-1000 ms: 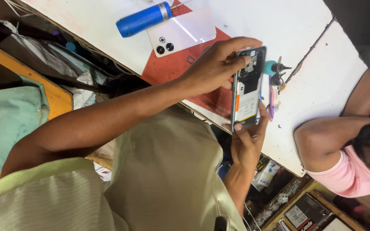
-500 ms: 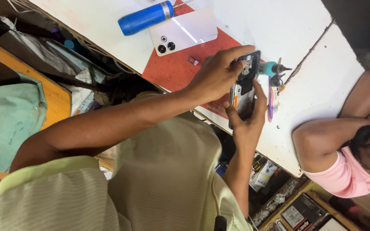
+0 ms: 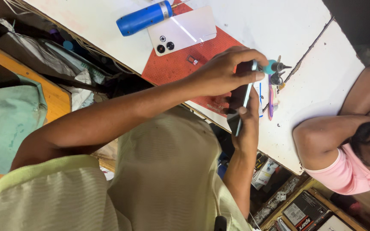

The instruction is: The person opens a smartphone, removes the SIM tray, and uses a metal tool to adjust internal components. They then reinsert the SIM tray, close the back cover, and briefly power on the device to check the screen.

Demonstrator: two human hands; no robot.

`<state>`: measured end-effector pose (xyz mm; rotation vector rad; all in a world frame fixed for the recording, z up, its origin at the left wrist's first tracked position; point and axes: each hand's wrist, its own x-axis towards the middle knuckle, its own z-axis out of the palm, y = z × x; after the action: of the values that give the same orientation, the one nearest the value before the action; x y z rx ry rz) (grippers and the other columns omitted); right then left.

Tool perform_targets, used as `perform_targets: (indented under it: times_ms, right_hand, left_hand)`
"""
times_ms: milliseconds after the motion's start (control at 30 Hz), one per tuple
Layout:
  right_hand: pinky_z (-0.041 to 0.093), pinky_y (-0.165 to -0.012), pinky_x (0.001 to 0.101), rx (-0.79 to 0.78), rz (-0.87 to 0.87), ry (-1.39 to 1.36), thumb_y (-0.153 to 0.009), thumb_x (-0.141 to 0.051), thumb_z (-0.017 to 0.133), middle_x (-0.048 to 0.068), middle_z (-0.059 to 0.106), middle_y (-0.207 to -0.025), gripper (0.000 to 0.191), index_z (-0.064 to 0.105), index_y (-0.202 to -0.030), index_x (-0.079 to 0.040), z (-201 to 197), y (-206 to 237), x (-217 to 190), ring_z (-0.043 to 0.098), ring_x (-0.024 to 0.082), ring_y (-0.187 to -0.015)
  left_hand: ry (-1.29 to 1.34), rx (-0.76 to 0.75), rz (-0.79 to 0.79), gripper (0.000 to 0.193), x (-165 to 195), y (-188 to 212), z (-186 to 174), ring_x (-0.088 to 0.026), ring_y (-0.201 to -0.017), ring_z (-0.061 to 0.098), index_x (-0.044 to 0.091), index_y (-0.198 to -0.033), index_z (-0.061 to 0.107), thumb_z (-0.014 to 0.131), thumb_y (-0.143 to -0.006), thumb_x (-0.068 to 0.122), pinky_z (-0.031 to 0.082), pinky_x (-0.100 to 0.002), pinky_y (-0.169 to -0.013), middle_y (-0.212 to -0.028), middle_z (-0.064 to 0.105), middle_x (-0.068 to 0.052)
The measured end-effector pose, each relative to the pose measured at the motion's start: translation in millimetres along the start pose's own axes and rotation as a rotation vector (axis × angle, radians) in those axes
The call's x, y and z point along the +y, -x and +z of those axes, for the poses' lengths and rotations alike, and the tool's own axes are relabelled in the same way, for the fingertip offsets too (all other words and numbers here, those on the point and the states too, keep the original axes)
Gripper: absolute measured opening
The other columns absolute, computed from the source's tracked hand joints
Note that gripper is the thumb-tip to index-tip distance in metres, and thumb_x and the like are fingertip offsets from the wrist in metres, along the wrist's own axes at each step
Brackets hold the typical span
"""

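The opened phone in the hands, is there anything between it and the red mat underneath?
Nothing visible. Both hands, left hand and right hand, grip the phone edge-on above the red mat. The white back cover and blue tool lie off to the side.

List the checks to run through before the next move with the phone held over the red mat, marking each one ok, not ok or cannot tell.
1. Both hands grip the phone: ok. The left hand holds its upper end and the right hand its lower end.
2. Phone's open side can be seen: cannot tell, as it is edge-on to the camera.
3. White back cover clear of the hands: ok. It lies partly on the red mat.
4. Blue cylindrical tool out of the way: ok. It lies beside the cover.
5. Small loose part safe: ok. It lies on the mat, apart from the hands.
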<state>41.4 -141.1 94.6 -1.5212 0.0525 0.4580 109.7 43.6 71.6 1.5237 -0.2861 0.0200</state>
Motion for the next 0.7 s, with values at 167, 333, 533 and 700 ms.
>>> perform_targets:
  times_ms: [167, 333, 533, 700]
  right_hand:
    - [0.057, -0.095, 0.041, 0.024, 0.106, -0.197, -0.093, -0.031, 0.052, 0.018, 0.062, -0.13, 0.072, 0.038, -0.157, 0.0, -5, -2, 9, 0.066, 0.028, -0.113]
    - [0.058, -0.097, 0.0443, 0.053, 0.145, -0.269, -0.093, -0.029, 0.05, 0.018, 0.064, -0.128, 0.069, 0.041, -0.153, 0.004, -15, -3, 18, 0.067, 0.029, -0.112]
    - [0.058, -0.095, 0.0469, 0.058, 0.127, -0.29, -0.093, -0.029, 0.051, 0.019, 0.064, -0.125, 0.068, 0.042, -0.152, 0.004, -17, -2, 22, 0.067, 0.03, -0.108]
    - [0.058, -0.096, 0.0474, 0.055, 0.127, -0.321, -0.09, -0.031, 0.054, 0.019, 0.063, -0.127, 0.07, 0.042, -0.15, 0.004, -12, -2, 15, 0.066, 0.031, -0.112]
  left_hand:
    - [-0.047, 0.01, 0.023, 0.029, -8, 4, 8, -0.028, -0.127, 0.058, 0.017, -0.116, 0.068, 0.073, -0.098, 0.04, 0.047, -0.042, -0.108, -0.124, 0.068, -0.006]
    - [-0.063, 0.029, 0.037, 0.028, -6, 5, 11, -0.028, -0.127, 0.055, 0.017, -0.111, 0.069, 0.077, -0.095, 0.039, 0.044, -0.043, -0.109, -0.123, 0.069, -0.003]
    - [-0.063, 0.01, -0.004, 0.026, -1, 5, 14, -0.027, -0.123, 0.056, 0.017, -0.108, 0.07, 0.078, -0.093, 0.038, 0.044, -0.042, -0.108, -0.113, 0.07, -0.002]
    - [-0.036, 0.022, 0.006, 0.026, 9, 3, 13, -0.027, -0.124, 0.053, 0.016, -0.106, 0.069, 0.08, -0.092, 0.036, 0.044, -0.041, -0.106, -0.114, 0.069, -0.002]
